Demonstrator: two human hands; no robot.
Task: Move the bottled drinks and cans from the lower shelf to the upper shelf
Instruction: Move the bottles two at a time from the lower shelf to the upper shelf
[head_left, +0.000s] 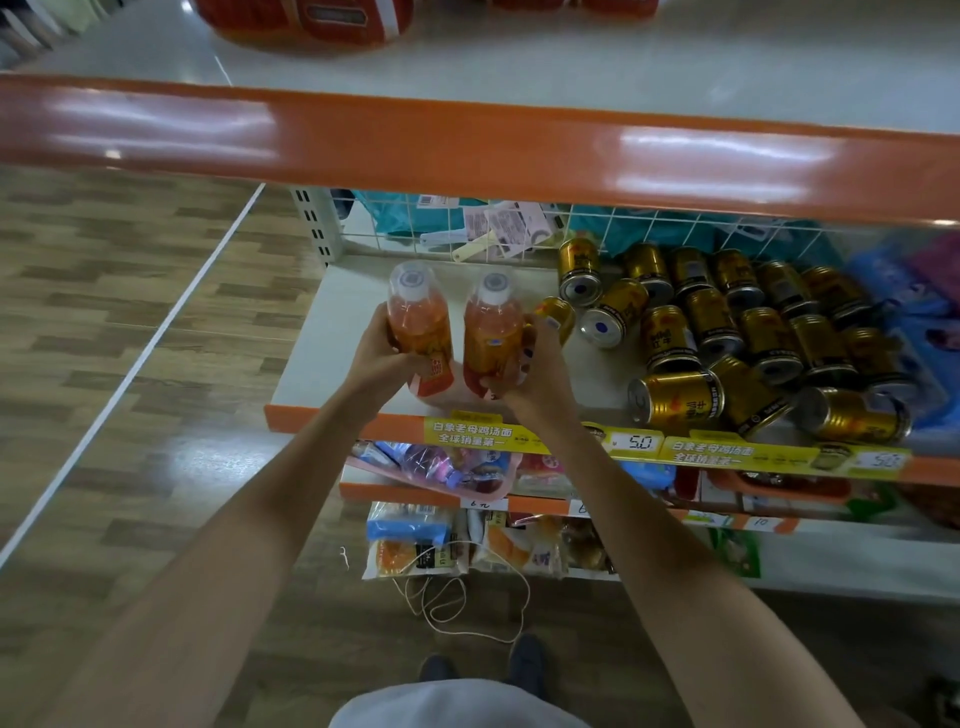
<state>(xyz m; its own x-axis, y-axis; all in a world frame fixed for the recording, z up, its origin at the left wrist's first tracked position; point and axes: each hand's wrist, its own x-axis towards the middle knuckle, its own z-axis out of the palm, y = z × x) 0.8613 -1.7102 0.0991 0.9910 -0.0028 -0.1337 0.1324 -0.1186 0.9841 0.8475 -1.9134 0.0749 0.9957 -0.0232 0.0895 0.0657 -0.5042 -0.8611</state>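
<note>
Two orange drink bottles with white caps stand side by side at the left end of the lower shelf (322, 343). My left hand (376, 358) grips the left bottle (418, 317) round its body. My right hand (537, 371) grips the right bottle (491, 327) from the right side. Several gold cans (727, 332) lie tumbled on the same shelf to the right; one gold can (558, 312) lies just behind my right fingers. The upper shelf (623, 67) is white with an orange front rail (467, 140), above and nearer to me.
A white wire grid (597, 228) backs the lower shelf, with teal packets and tags behind it. Orange round goods (301, 21) sit at the far side of the upper shelf. Yellow price labels (639, 441) line the shelf edge. Snack packs fill shelves below. Wood-look floor lies left.
</note>
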